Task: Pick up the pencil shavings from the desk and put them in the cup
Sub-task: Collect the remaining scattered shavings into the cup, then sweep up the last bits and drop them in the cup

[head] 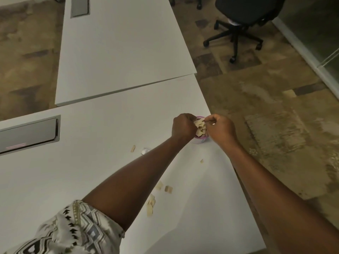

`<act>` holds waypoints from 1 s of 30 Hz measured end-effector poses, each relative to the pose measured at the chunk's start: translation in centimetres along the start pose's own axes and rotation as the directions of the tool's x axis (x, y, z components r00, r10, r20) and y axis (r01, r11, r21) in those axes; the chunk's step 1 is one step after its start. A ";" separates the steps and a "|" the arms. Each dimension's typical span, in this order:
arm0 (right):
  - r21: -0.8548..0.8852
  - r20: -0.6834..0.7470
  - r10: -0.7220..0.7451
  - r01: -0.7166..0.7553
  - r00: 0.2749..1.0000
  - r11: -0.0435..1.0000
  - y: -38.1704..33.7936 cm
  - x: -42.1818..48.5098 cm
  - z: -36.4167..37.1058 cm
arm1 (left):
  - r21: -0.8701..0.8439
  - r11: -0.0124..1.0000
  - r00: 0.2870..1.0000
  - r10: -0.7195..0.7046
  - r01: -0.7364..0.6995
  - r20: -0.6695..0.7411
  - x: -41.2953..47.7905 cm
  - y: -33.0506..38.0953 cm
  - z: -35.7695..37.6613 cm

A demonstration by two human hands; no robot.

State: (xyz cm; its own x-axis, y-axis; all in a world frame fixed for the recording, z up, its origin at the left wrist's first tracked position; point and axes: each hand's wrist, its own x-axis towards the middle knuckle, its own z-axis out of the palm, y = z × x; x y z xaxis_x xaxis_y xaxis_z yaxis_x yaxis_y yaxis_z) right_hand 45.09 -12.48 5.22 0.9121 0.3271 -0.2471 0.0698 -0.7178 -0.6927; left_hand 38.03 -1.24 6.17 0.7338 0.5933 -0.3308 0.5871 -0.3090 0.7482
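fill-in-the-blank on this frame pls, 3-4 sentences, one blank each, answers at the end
1. Both hands, the left hand and the right hand, are over the ____ near the desk's right edge.
2. The cup is heaped with pale ____.
3. Loose shavings lie on the white ____, nearer the person than the cup.
4. On the carpet beyond the desk stands a black office ____.

Answers: cup; shavings; desk; chair
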 end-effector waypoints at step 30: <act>-0.322 0.228 -0.315 0.376 0.921 0.869 5.4 -11.0 5.6 | 0.413 0.907 0.980 0.001 0.082 -0.197 -18.8 -24.3 -5.5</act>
State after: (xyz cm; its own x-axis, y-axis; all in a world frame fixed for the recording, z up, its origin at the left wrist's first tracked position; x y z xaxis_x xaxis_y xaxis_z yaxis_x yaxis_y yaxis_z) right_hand 33.19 -16.52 0.46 0.7264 0.6673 -0.1643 0.5340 -0.6986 -0.4763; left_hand 8.08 -0.83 -2.63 0.6527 0.7277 -0.2107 0.7341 -0.5385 0.4137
